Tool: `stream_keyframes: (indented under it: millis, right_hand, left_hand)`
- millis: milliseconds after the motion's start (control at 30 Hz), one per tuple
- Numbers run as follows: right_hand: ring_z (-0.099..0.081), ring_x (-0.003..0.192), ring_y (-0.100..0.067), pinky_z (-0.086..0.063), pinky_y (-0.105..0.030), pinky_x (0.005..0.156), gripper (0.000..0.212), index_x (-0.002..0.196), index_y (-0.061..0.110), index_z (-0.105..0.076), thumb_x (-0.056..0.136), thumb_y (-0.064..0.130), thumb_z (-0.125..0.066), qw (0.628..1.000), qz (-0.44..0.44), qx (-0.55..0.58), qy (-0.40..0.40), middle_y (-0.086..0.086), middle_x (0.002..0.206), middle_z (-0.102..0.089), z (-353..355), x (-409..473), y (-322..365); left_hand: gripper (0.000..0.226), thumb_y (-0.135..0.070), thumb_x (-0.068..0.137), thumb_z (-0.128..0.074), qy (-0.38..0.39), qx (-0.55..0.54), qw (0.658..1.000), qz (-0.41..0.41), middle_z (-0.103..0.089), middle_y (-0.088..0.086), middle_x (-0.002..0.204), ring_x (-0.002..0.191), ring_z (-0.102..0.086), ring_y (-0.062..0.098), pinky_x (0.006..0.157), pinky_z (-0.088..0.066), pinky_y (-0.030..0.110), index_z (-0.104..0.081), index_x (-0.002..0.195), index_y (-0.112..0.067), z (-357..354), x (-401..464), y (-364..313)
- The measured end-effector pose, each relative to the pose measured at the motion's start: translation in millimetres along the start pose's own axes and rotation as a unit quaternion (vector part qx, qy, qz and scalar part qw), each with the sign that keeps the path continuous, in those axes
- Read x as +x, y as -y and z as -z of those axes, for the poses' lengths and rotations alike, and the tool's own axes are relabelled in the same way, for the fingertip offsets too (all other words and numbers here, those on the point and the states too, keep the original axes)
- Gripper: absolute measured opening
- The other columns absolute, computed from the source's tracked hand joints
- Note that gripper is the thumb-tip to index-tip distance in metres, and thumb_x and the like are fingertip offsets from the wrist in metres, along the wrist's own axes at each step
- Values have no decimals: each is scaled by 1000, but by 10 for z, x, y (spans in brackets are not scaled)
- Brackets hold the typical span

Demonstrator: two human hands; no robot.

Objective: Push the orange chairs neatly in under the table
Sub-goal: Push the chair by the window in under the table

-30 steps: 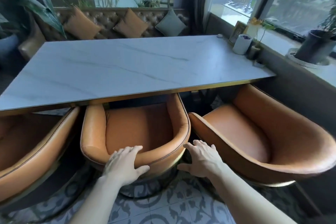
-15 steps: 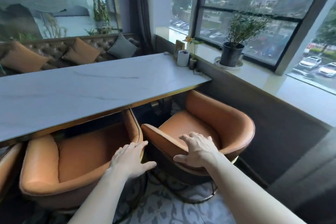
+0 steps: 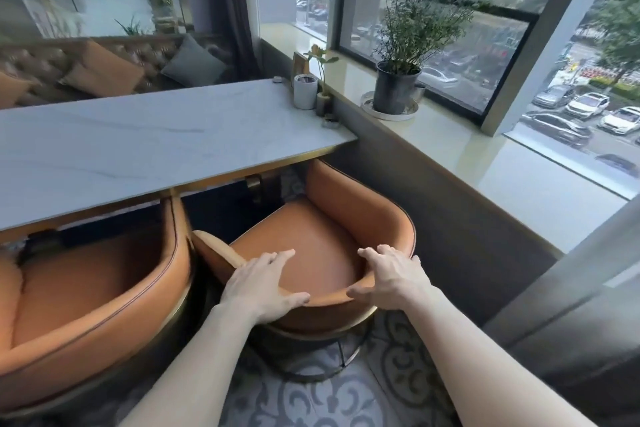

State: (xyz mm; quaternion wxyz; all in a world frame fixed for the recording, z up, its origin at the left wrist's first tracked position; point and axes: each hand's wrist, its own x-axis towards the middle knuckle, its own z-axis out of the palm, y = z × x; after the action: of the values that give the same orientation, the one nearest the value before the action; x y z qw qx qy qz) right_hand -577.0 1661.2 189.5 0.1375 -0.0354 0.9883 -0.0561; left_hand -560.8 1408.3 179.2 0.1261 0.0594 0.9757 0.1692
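Two chairs under table, side by side.

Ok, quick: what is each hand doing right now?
Left hand: closed over the backrest rim of the orange chair by the window.
Right hand: closed over the same rim.

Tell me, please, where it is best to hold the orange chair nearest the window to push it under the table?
Hold the chair nearest the window by the top rim of its curved backrest, from behind, hands apart. The rim faces the person and the open seat faces the table. The left hand and right hand already rest there.
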Motion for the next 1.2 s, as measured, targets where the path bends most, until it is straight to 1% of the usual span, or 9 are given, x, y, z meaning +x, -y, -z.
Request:
stream_keyframes:
  millis: [167,333,533,667,767,900,967,1067,1200]
  right_hand:
    - [-42,141,-22,-32,-54,112,92,155,37,-33,78,73,-68,1000,-4,-1,21,1,144,-47,-133,378,-489]
    - [-42,141,-22,-32,-54,115,91,154,38,-32,78,71,-70,999,-4,-20,48,2,147,-46,-248,894,-852]
    - [-44,139,-23,-36,-53,114,92,155,36,-31,79,70,-71,996,26,-39,82,1,146,-48,-309,1445,-1207]
    - [-45,137,-23,-36,-52,114,94,156,36,-31,78,67,-74,992,55,-47,103,0,145,-47,-388,1742,-1495]
    - [-43,138,-23,-35,-52,115,97,156,35,-30,77,65,-78,987,88,-57,121,-1,146,-45,-459,2029,-1754]
    - [-39,141,-23,-37,-50,114,104,157,34,-29,73,66,-81,971,169,-94,138,0,144,-45,-607,2397,-2036]
    - [-37,142,-22,-37,-50,114,108,158,33,-29,70,66,-83,951,236,-121,157,0,145,-46,-747,2783,-2422]
    - [-31,147,-25,-33,-55,118,113,158,31,-28,68,64,-86,937,274,-138,166,-3,150,-43,-909,2989,-2496]
    - [-18,154,-29,-24,-58,124,114,160,32,-25,68,60,-88,926,297,-168,165,-3,156,-36,-989,2935,-2612]
  left_hand:
    - [93,-75,77,-62,30,-12,999,0,-32,-4,158,142,-33,21,116,-31,46,-17,152,-42,-370,524,-306]
    - [92,-74,78,-60,37,-36,999,-2,-30,-3,159,142,-31,22,114,-30,45,-16,152,-41,-701,1149,-475]
    - [93,-75,77,-59,76,-58,995,31,-31,-2,158,141,-33,24,111,-33,44,-15,153,-41,-1016,1625,-617]
    - [93,-76,77,-58,101,-69,991,62,-30,-2,158,141,-33,23,112,-32,43,-14,152,-42,-1230,1802,-734]
    - [94,-75,77,-60,99,-85,987,96,-29,-3,159,142,-31,23,114,-32,44,-13,152,-43,-1389,1963,-865]
    - [95,-73,77,-62,89,-109,979,150,-29,-6,158,143,-28,20,114,-32,42,-14,152,-42,-1709,1971,-1103]
    - [96,-73,77,-63,87,-115,967,212,-28,-6,158,142,-28,19,114,-31,42,-13,153,-41,-2083,2182,-1436]
    - [99,-73,75,-65,76,-110,964,229,-28,-5,158,142,-29,20,114,-30,42,-14,153,-41,-2282,2249,-1457]
    - [99,-69,74,-68,83,-102,969,210,-27,-7,159,143,-27,20,117,-24,41,-15,153,-42,-2420,2179,-1552]
